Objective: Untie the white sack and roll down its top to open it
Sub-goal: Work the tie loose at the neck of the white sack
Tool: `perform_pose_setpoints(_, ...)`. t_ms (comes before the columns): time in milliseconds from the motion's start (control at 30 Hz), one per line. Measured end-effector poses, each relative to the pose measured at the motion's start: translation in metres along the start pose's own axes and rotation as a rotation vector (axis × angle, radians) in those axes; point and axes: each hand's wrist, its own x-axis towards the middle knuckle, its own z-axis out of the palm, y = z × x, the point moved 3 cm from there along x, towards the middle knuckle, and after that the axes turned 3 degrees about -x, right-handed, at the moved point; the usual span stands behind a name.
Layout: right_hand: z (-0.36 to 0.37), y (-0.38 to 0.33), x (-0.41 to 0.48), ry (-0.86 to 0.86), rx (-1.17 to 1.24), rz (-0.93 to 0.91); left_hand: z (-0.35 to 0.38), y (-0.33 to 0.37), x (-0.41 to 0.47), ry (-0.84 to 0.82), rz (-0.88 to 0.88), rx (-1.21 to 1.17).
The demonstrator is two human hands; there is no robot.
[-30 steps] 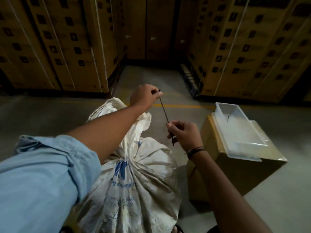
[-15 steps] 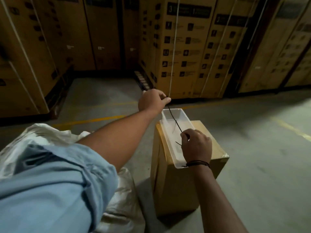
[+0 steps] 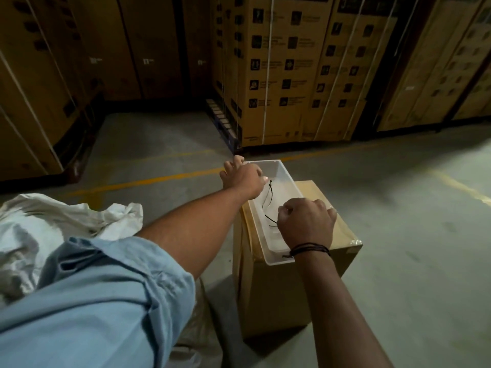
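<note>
The white sack (image 3: 50,224) slumps at the far left with its crumpled top loose, largely hidden behind my blue sleeve. A thin black tie (image 3: 269,199) curls down inside a white plastic tray (image 3: 291,179) on top of a cardboard box (image 3: 276,293). My left hand (image 3: 243,176) hovers over the tray's far left corner with its fingers spread, and the tie's knotted end hangs just off the thumb. My right hand (image 3: 305,224) is a fist over the tray's near half, with the tie's other end running into its fingers.
Tall stacks of strapped cardboard cartons (image 3: 287,70) wall in the back and left. The concrete floor (image 3: 414,235) carries yellow lines, and it stretches out to the right of the box.
My view swung right from the sack to the box. Both hands carried the tie over the tray and lowered it in. My left hand opened and let its end go.
</note>
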Motion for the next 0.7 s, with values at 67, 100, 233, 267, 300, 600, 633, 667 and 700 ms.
perform_pose_setpoints(67,-0.001,0.001,-0.001,0.015,0.026,0.0,-0.002,-0.005,-0.004,0.014,0.006,-0.006)
perform_pose_setpoints(100,-0.002,0.002,-0.002,0.029,0.039,-0.003,-0.003,-0.008,-0.006,0.024,0.007,-0.014)
perform_pose_setpoints(233,-0.008,-0.012,-0.016,0.115,0.061,-0.101,-0.012,-0.023,-0.019,0.055,0.012,-0.072)
perform_pose_setpoints(267,-0.009,-0.02,-0.021,0.136,0.06,-0.141,-0.014,-0.026,-0.025,0.05,0.014,-0.075)
perform_pose_setpoints(300,-0.012,-0.03,-0.026,0.146,0.063,-0.18,-0.019,-0.03,-0.031,0.043,0.017,-0.072)
perform_pose_setpoints(600,-0.02,-0.155,-0.071,-0.053,0.269,-0.292,-0.115,-0.125,-0.116,0.067,0.033,0.009)
perform_pose_setpoints(633,-0.019,-0.17,-0.078,-0.075,0.288,-0.294,-0.126,-0.147,-0.13,0.066,0.003,0.013)
perform_pose_setpoints(667,-0.016,-0.185,-0.085,-0.097,0.306,-0.303,-0.136,-0.169,-0.144,0.07,-0.032,0.019)
perform_pose_setpoints(700,-0.012,-0.202,-0.093,-0.122,0.327,-0.32,-0.147,-0.192,-0.159,0.082,-0.075,0.029)
